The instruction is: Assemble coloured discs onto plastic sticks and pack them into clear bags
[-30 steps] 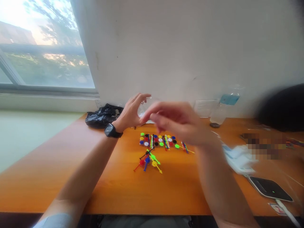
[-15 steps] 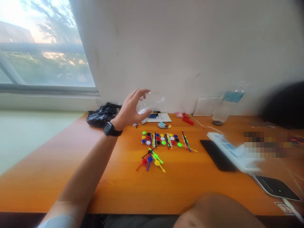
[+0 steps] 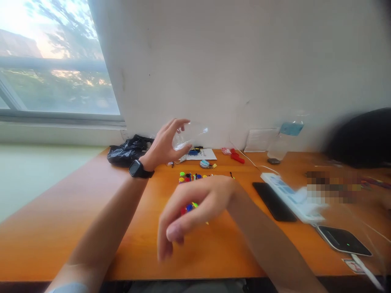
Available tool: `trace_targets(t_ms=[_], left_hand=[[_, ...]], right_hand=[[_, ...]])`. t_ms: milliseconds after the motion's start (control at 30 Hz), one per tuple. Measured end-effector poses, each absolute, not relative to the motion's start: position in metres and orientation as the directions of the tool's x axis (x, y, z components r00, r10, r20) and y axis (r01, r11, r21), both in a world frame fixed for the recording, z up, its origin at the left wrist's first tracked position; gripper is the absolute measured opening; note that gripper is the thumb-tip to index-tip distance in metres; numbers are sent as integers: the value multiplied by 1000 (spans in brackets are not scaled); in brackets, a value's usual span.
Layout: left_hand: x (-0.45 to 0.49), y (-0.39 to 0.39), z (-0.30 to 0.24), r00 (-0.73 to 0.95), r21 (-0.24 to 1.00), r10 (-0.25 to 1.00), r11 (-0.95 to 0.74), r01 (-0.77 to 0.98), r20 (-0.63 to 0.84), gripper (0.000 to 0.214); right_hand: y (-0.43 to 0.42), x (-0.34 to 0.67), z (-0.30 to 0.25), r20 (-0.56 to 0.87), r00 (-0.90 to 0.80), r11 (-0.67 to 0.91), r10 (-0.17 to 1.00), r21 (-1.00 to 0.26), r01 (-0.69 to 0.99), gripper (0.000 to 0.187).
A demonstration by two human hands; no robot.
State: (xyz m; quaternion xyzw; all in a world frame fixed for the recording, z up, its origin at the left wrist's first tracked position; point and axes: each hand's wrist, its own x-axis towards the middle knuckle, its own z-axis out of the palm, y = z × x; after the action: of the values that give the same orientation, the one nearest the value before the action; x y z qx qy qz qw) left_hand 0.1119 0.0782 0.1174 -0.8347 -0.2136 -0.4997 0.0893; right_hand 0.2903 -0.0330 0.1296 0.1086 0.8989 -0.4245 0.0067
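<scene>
My left hand, with a black watch on its wrist, is wrapped round a clear plastic container held above the back of the desk. The container's exact kind is hard to make out. In the foreground my right hand hangs over the desk, fingers bent downward and thumb apart from the index finger, holding nothing visible. Beneath and behind it, a small cluster of coloured plastic pieces shows between thumb and finger. Rows of coloured discs and thin sticks lie farther back, mostly covered by this hand.
A black plastic bag lies at the back left. Behind the rows are a small round tin, white paper and a red object. To the right sit a black phone, a power strip and a charging pad. Another person is at the far right.
My right hand has come up from the bottom edge and moved left over the coloured pieces. My left hand keeps its hold on the clear container, and the view has shifted slightly.
</scene>
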Motion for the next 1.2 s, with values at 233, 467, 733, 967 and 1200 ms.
trace_targets(t_ms=[233, 467, 733, 967, 1200], left_hand=[[113, 79, 116, 434, 67, 285, -890, 452, 855, 65], [113, 78, 116, 438, 84, 303, -888, 453, 847, 63], [113, 75, 117, 448, 108, 332, -884, 455, 830, 61], [113, 75, 117, 452, 109, 332, -886, 452, 828, 60], [113, 76, 117, 445, 103, 322, -888, 449, 835, 61]], right_hand=[[20, 271, 80, -353, -686, 686, 636, -148, 712, 12], [56, 268, 39, -479, -765, 734, 431, -307, 606, 17], [70, 270, 28, -527, -750, 725, 399, -319, 610, 20], [71, 282, 42, -343, -819, 673, 461, -467, 574, 15], [63, 292, 68, -262, -811, 592, 523, -573, 567, 15]])
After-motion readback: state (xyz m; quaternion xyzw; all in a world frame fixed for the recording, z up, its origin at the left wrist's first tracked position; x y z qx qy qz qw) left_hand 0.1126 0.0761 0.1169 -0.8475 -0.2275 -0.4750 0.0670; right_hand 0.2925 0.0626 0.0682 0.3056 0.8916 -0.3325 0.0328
